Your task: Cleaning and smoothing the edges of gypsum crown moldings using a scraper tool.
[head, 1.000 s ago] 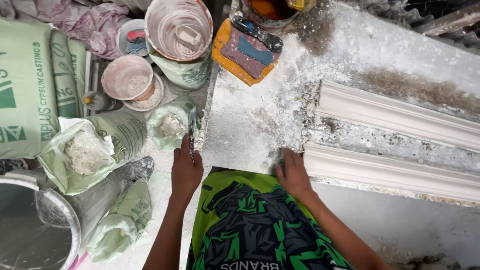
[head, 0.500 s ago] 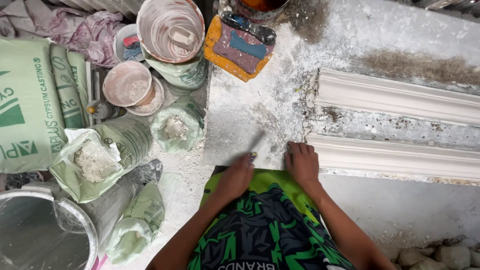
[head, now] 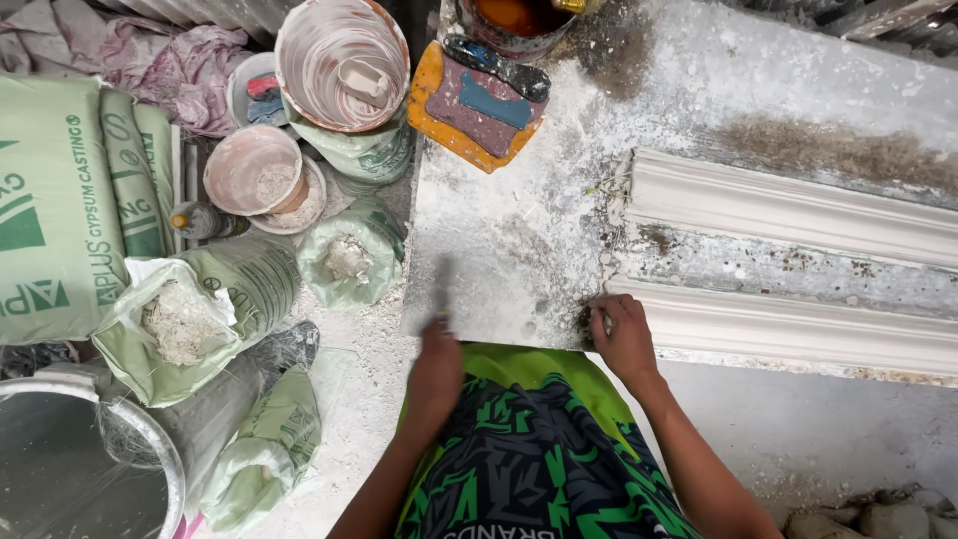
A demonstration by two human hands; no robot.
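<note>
My left hand is at the near edge of a dusty white slab and grips a thin flat blade, blurred, which points away from me over the slab. My right hand rests at the slab's near edge, with its fingertips on the left end of the nearer white plaster moulding. A second moulding strip lies parallel behind it. My green and black patterned shorts fill the lower middle.
Left of the slab stand green plaster sacks, open bags of white powder, caked bowls and buckets, and a metal tub. An orange board with tools lies at the slab's far edge. Rubble sits at bottom right.
My left hand moved with the blade from the slab's left edge to its near edge. My right hand slid slightly right onto the moulding's end.
</note>
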